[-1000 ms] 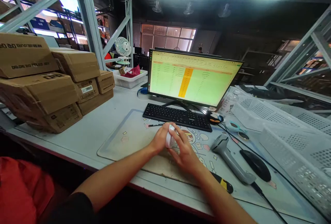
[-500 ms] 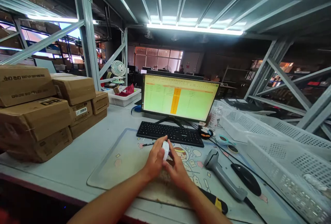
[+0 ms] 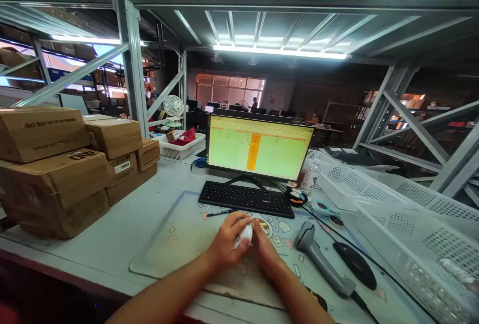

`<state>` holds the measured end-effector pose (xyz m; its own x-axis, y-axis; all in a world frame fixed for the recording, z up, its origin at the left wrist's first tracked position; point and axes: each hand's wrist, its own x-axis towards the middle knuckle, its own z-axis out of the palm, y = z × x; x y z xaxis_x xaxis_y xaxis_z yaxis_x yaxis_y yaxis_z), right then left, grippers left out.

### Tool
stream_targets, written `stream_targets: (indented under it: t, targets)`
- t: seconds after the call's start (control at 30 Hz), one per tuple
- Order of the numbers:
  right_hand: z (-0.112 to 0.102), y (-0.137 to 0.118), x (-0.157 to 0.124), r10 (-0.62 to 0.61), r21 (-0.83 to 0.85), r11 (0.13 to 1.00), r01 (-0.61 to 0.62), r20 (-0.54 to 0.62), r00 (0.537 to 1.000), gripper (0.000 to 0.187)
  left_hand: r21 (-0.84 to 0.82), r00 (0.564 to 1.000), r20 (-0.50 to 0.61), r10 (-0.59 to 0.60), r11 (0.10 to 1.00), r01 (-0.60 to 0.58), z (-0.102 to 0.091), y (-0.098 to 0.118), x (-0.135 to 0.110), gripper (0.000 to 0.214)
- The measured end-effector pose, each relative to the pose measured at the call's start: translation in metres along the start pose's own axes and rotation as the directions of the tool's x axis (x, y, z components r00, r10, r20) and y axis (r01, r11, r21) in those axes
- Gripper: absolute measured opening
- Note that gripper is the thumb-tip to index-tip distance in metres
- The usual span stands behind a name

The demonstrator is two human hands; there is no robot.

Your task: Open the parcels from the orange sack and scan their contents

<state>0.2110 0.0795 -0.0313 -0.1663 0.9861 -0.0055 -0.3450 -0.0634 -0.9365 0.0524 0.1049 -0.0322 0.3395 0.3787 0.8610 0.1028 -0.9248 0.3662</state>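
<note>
My left hand (image 3: 228, 240) is closed around a small white rounded object (image 3: 244, 236), its thumb across the near face and its fingers over the top. The object looks smooth; its exact kind I cannot make out. Close against its right side is my right hand (image 3: 266, 251), fingers stretched out and close together, the tips near those of the left. Both hands are above a cartoon-printed desk mat (image 3: 164, 249). Beyond them lie a pen (image 3: 221, 212) and a black keyboard (image 3: 245, 198). A grey barcode scanner (image 3: 324, 261) rests right of my right hand.
A monitor (image 3: 258, 147) showing a spreadsheet stands behind the keyboard. Cardboard boxes (image 3: 48, 179) are stacked at the left. On the right are white perforated baskets (image 3: 396, 229), a black mouse (image 3: 355, 264), a tape roll (image 3: 322, 206) and a clear bottle (image 3: 311, 175). A yellow-black tool (image 3: 318, 300) lies partly behind my right forearm.
Both hands have moved slightly down and nearer to me with the white object. It has turned to show a broader face. The right hand's fingers have straightened beside it. The view has tilted up.
</note>
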Motion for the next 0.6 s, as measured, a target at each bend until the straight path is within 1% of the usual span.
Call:
stream_targets:
  t: [0.07, 0.13, 0.2, 0.27, 0.3, 0.37, 0.43, 0.47, 0.53, 0.6]
  targets:
    - [-0.001, 0.001, 0.002, -0.034, -0.02, 0.999, 0.036, 0.075, 0.997, 0.084, -0.035, 0.991, -0.053, -0.125, 0.992, 0.124, 0.0, -0.006, -0.001, 0.043]
    - [-0.001, 0.003, 0.004, -0.037, -0.055, 0.998, 0.043, 0.094, 0.995, 0.089, -0.079, 0.977, -0.072, -0.199, 0.978, 0.193, 0.002, -0.009, -0.003, 0.043]
    - [0.001, 0.006, 0.005, -0.069, -0.076, 0.994, 0.073, 0.046, 0.997, 0.089, -0.118, 0.975, -0.061, -0.216, 0.971, 0.207, 0.004, -0.009, -0.004, 0.045]
    - [0.004, 0.009, 0.005, -0.077, -0.021, 0.997, 0.077, 0.008, 0.997, 0.084, -0.149, 0.979, -0.038, -0.2, 0.97, 0.192, 0.007, -0.005, -0.006, 0.048]
    - [0.004, 0.011, 0.005, -0.051, 0.022, 0.998, 0.051, 0.003, 0.999, 0.083, -0.161, 0.983, -0.022, -0.184, 0.971, 0.178, 0.009, -0.004, -0.007, 0.049]
    - [0.005, 0.015, 0.004, 0.063, 0.074, 0.995, -0.063, 0.003, 0.998, 0.084, -0.181, 0.986, 0.007, -0.165, 0.97, 0.164, 0.014, -0.001, -0.01, 0.053]
    - [0.005, 0.019, 0.004, 0.195, 0.053, 0.98, -0.193, -0.023, 0.981, 0.089, -0.194, 0.982, 0.023, -0.188, 0.963, 0.188, 0.019, -0.002, -0.014, 0.054]
    - [0.005, 0.021, 0.004, 0.233, 0.026, 0.972, -0.232, -0.048, 0.971, 0.092, -0.2, 0.977, 0.024, -0.21, 0.957, 0.21, 0.022, -0.003, -0.016, 0.054]
    - [0.005, 0.024, 0.004, 0.246, -0.013, 0.969, -0.248, -0.077, 0.966, 0.093, -0.206, 0.963, 0.005, -0.269, 0.942, 0.264, 0.026, -0.007, -0.019, 0.052]
    - [0.005, 0.025, 0.003, 0.181, -0.022, 0.983, -0.182, -0.06, 0.982, 0.091, -0.208, 0.945, -0.039, -0.325, 0.928, 0.311, 0.029, -0.011, -0.022, 0.05]
